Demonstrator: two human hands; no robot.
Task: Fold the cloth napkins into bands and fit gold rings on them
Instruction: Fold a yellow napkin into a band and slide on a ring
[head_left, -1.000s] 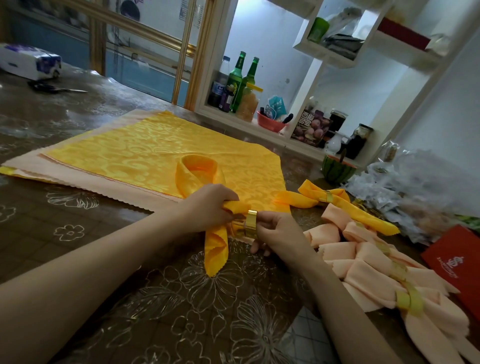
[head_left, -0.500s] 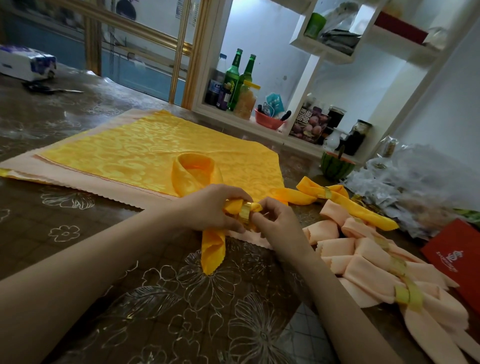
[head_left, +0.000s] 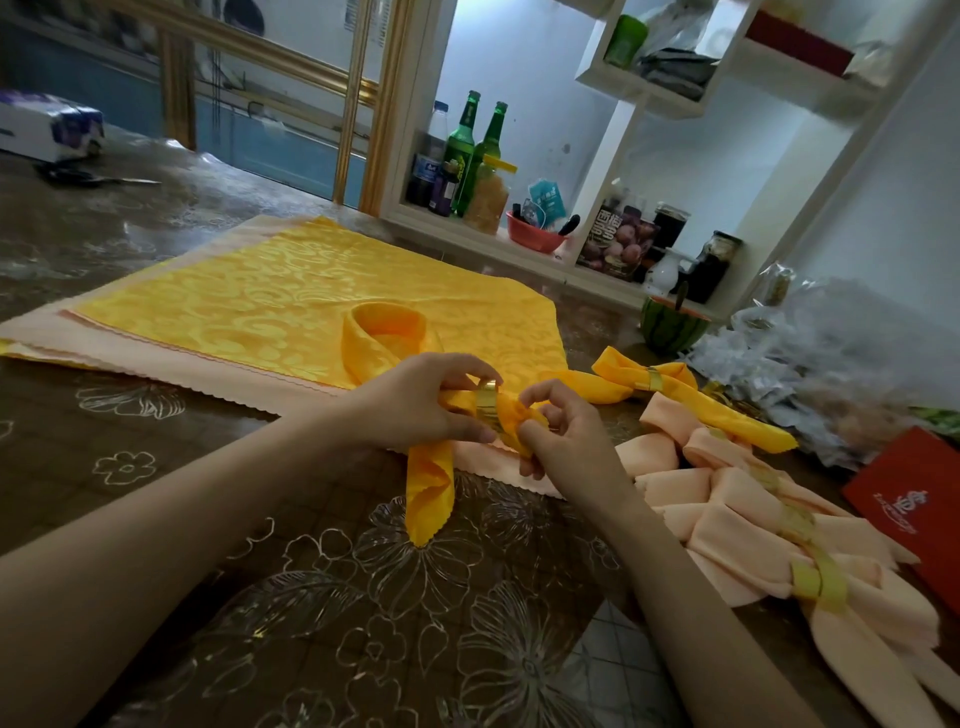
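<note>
While the left hand (head_left: 415, 400) steadies the folded yellow napkin (head_left: 428, 483), its tail lying on the desk (head_left: 457, 582), by pinching the gold ring (head_left: 488, 410), the right hand (head_left: 561, 436) grips the bunched end past the ring, where a slow, even pull should seat it without loosening the folds.

Yellow napkin (head_left: 387, 343) folded in looped band; gold ring (head_left: 488, 408) around it

From the yellow band (head_left: 428, 483) gripped by the left hand (head_left: 415, 400) and right hand (head_left: 566, 441), bare counter (head_left: 130, 441) is found from 6 to 9 o'clock, crossed only by the forearms (head_left: 156, 545). Flat napkins (head_left: 260, 312) are spread from 10 to 12; ringed peach napkins (head_left: 727, 525) and plastic bags (head_left: 831, 374) are heaped from 2 to 5.
</note>
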